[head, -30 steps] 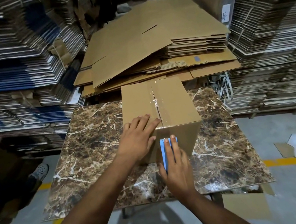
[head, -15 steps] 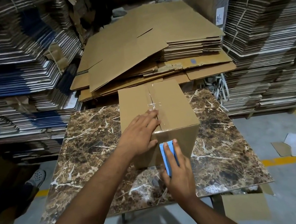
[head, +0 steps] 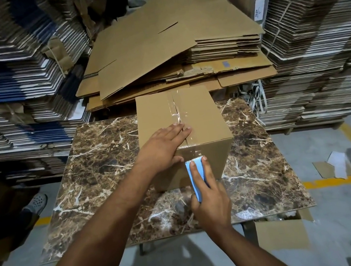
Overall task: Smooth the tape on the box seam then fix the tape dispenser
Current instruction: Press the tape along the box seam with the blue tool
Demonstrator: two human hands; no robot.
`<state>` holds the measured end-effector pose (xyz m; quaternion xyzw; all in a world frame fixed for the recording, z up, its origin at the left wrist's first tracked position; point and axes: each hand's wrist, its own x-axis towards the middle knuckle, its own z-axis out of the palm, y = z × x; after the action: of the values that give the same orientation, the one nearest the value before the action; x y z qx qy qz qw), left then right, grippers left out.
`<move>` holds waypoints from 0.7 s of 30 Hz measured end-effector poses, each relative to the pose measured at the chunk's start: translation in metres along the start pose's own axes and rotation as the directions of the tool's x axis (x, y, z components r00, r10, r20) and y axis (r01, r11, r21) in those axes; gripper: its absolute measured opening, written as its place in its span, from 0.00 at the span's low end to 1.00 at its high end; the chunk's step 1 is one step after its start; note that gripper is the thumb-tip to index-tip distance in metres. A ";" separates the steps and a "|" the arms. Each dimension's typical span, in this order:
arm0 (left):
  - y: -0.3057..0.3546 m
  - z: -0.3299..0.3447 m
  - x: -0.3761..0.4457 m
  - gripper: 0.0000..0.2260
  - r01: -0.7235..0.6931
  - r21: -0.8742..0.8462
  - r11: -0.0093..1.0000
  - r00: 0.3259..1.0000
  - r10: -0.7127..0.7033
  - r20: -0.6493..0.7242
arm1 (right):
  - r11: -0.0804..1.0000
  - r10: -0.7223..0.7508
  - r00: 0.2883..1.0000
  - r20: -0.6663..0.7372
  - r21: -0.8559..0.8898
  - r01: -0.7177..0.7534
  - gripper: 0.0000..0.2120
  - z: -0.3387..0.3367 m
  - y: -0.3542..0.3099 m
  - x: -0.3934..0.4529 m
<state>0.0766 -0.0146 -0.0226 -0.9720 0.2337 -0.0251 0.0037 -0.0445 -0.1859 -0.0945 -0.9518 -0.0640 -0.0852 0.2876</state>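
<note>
Left hand (head: 162, 144) lies flat and open on the taped seam (head: 178, 118) atop the box (head: 200, 124) on the tabletop (head: 105, 157), right hand's (head: 210, 198) grip wrapped around the blue tape dispenser (head: 194, 181) against the box's near side.

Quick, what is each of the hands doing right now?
Left hand: open, flat on the box top, fingers on the taped seam.
Right hand: closed around the blue tape dispenser, holding it against the box front.
</note>
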 end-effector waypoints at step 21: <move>0.000 0.001 0.002 0.44 0.012 -0.003 1.000 0.999 -0.012 0.032 | 0.998 -0.032 0.999 0.018 0.057 0.031 0.40 -0.008 0.001 0.000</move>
<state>0.0784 -0.0154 -0.0235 -0.9736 0.2280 -0.0091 0.0056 -0.0452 -0.1913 -0.0884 -0.9429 -0.0841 -0.0791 0.3126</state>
